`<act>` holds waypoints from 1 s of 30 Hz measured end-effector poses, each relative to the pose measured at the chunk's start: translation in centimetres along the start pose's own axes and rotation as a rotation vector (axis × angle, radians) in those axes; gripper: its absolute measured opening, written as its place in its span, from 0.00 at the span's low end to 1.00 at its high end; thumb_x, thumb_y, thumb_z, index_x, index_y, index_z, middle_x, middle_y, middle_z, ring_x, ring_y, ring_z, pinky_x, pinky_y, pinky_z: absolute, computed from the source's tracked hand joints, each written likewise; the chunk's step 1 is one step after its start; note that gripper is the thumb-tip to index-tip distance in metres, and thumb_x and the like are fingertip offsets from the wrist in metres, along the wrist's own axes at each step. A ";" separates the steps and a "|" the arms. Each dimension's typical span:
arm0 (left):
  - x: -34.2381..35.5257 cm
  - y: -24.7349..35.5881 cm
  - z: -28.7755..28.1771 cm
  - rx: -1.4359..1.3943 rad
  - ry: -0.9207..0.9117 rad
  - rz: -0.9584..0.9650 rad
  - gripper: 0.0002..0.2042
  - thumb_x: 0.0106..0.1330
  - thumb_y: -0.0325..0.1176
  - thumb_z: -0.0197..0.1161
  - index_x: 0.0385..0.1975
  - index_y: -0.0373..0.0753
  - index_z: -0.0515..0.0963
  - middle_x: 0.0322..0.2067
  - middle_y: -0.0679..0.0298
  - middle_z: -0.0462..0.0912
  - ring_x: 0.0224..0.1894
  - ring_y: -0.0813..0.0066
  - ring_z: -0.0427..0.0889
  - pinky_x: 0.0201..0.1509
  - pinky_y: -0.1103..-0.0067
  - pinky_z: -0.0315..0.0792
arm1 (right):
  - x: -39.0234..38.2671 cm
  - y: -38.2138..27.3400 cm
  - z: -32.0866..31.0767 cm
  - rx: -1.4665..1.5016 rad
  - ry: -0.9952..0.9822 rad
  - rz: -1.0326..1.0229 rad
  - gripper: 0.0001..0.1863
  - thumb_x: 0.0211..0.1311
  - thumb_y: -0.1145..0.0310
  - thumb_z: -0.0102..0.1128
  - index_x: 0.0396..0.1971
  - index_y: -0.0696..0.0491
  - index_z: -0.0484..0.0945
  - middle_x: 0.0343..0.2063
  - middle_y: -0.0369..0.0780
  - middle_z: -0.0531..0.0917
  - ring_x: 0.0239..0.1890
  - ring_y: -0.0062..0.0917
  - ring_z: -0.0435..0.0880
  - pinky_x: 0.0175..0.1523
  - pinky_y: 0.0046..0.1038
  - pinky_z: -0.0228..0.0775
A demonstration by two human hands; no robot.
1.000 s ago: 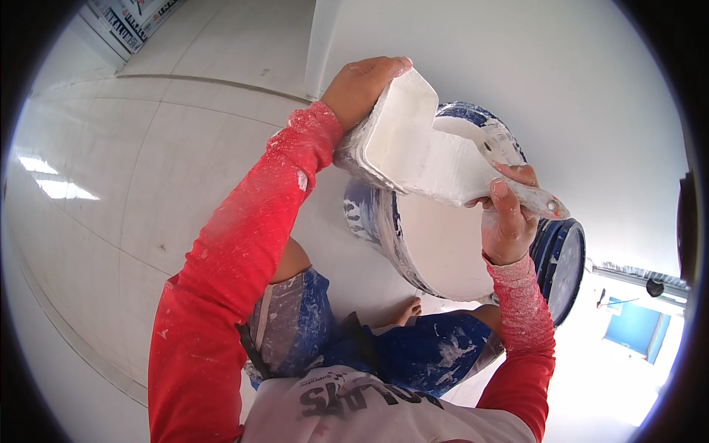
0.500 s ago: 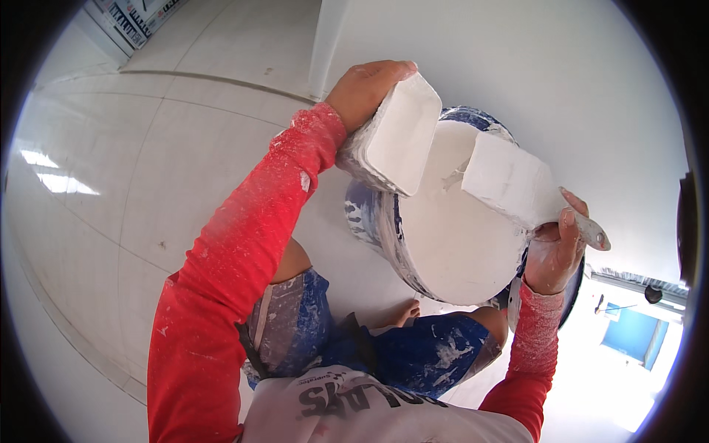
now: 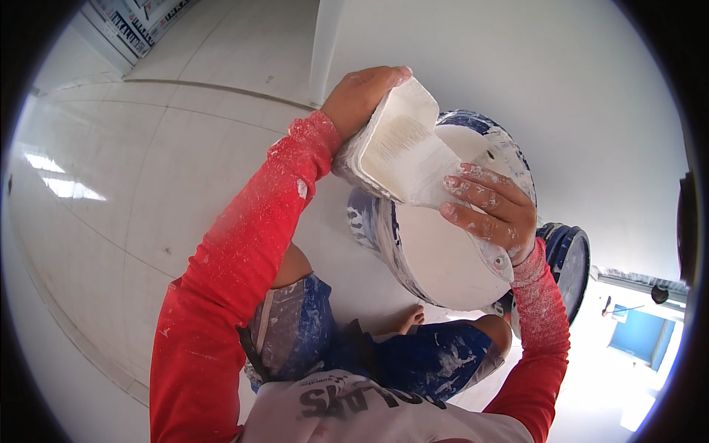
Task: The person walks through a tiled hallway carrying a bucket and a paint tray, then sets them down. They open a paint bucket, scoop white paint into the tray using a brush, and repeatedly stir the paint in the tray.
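Note:
My left hand [image 3: 362, 100] grips the far-left end of a white, paint-crusted rectangular tray [image 3: 415, 100], held tilted above a bucket's left edge. My right hand [image 3: 493, 210] is closed on a wide paint brush [image 3: 436, 173], fingers laid along its coated white body. The brush's bristle end rests inside the tray, and its handle end with a hole points toward me. Beneath both stands the large blue bucket [image 3: 367, 221], smeared with white and filled nearly to the rim with white paint [image 3: 447, 258]. A small dark speck shows on the paint's far side.
A second dark blue bucket [image 3: 572, 266] stands to the right by the white wall [image 3: 583, 111]. Pale floor tiles [image 3: 111, 199] stretch to the left. Printed packages [image 3: 148, 26] lie at the far left. My knees flank the near side of the paint bucket.
The brush has moved left from over the bucket's right side into the tray. My right hand has turned over it, its back now showing. The tray has shifted slightly left.

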State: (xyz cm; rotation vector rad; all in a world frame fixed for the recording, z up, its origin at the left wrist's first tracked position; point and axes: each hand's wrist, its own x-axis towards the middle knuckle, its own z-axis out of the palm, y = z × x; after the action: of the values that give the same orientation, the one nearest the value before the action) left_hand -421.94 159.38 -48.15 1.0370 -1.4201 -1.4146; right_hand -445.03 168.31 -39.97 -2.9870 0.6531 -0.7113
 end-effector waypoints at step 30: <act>-0.1 -0.3 0.0 0.052 -0.034 -0.007 0.14 0.69 0.36 0.48 0.50 0.42 0.74 0.46 0.59 0.80 0.47 0.64 0.79 0.54 0.77 0.71 | -4.9 3.3 2.1 0.463 -0.300 0.716 0.11 0.51 0.76 0.67 0.37 0.56 0.80 0.36 0.38 0.83 0.39 0.23 0.82 0.44 0.23 0.75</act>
State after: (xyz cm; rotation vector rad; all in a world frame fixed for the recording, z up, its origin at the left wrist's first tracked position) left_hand -421.88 159.41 -48.45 1.0562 -1.4862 -1.4131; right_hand -449.44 167.02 -44.34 -2.1438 1.2216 -0.2941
